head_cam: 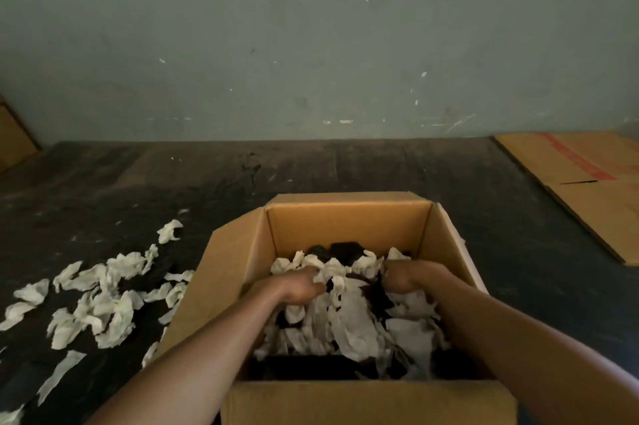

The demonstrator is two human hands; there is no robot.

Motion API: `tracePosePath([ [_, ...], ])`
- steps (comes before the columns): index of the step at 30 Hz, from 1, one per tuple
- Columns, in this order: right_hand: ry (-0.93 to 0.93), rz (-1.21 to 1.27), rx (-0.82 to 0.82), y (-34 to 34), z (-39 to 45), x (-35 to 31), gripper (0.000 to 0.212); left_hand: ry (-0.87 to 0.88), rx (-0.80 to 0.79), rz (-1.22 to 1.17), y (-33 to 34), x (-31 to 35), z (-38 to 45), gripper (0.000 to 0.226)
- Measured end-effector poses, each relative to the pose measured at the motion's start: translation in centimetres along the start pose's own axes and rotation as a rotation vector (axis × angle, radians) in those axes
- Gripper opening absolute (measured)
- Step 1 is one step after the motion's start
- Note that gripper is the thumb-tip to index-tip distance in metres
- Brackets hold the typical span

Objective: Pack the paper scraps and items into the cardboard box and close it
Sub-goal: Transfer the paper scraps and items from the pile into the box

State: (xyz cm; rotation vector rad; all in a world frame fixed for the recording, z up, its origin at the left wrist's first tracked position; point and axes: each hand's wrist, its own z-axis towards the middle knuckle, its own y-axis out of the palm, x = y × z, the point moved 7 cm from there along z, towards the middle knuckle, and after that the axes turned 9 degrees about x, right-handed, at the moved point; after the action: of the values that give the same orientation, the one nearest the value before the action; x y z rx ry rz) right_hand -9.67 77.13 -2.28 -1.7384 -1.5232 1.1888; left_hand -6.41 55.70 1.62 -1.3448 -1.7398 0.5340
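An open cardboard box (345, 227) stands on the dark floor in front of me, flaps spread outward. White paper scraps (349, 320) and dark items (345, 248) fill its inside. Both my hands are down in the box. My left hand (301, 289) is curled into the scraps at the middle. My right hand (408, 277) is curled into scraps near the right wall. The fingertips of both are buried in paper. More loose scraps (100, 296) lie scattered on the floor to the left of the box.
A flattened cardboard sheet (587, 182) with red print lies at the far right. Another piece of cardboard (14, 140) leans at the left edge. A grey-green wall (311, 44) rises behind the floor.
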Motion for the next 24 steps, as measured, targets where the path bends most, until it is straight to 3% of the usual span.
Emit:
tracePosePath([
  [3,0.046,-0.033,-0.076,6.2,4.2,4.5,0.084,-0.050,-0.086,-0.202,3.3,0.3,0.6,0.062],
  [5,-0.013,-0.037,-0.023,6.7,4.6,4.6,0.079,-0.061,-0.078,-0.248,3.6,0.9,0.5,0.061],
  [7,-0.016,-0.043,-0.015,2.7,-0.1,0.5,0.063,-0.030,-0.051,-0.207,2.6,1.5,0.1,0.057],
  [9,-0.048,-0.013,-0.027,-0.7,-3.1,-1.9,0.046,0.005,-0.026,-0.098,1.0,1.6,-0.7,0.056],
  [12,-0.081,0.046,0.026,-4.9,-7.1,-3.7,0.038,0.058,-0.003,0.147,-1.1,1.5,-1.8,0.055],
  [15,-0.076,-0.149,-0.144,-3.2,-9.4,-3.7,0.040,0.066,-0.010,0.247,-1.2,1.4,-2.6,0.048],
  [18,-0.075,-0.279,-0.416,2.0,-11.2,-3.0,0.040,0.050,-0.196,0.173,2.1,1.1,-4.4,0.039],
  [21,-0.076,-0.371,-0.446,5.1,-11.2,-2.3,0.040,0.084,-0.363,0.370,6.6,-0.4,-5.3,0.045],
  [24,-0.080,-0.343,-0.431,4.2,-11.4,-2.7,0.039,0.062,-0.420,0.421,8.1,-1.1,-5.6,0.050],
])
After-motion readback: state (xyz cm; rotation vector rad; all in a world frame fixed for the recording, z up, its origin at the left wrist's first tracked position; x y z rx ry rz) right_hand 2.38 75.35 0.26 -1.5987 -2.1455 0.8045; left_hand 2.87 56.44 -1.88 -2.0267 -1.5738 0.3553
